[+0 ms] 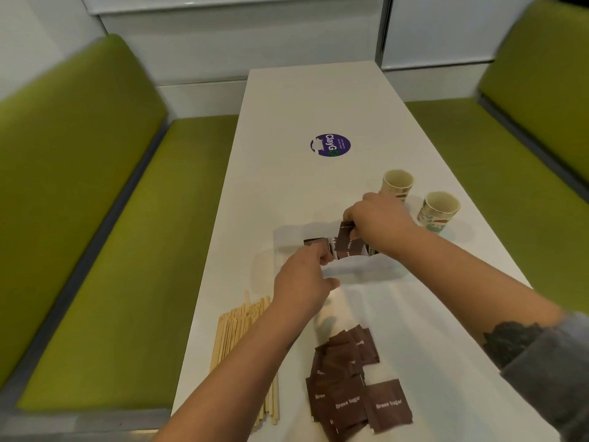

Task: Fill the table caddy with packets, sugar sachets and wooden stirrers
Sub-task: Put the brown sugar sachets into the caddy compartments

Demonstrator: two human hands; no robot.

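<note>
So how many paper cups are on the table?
2. One cup stands just behind the right hand, partly hidden by it. The other cup stands to its right, near the table edge. None seem hidden elsewhere.

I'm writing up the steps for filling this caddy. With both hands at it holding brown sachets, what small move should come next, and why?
Probably push the sachets down: the right hand pinches brown sugar sachets standing above the white caddy, and the left hand holds another at its left compartment. Then release, since a loose pile and wooden stirrers wait on the table.
</note>
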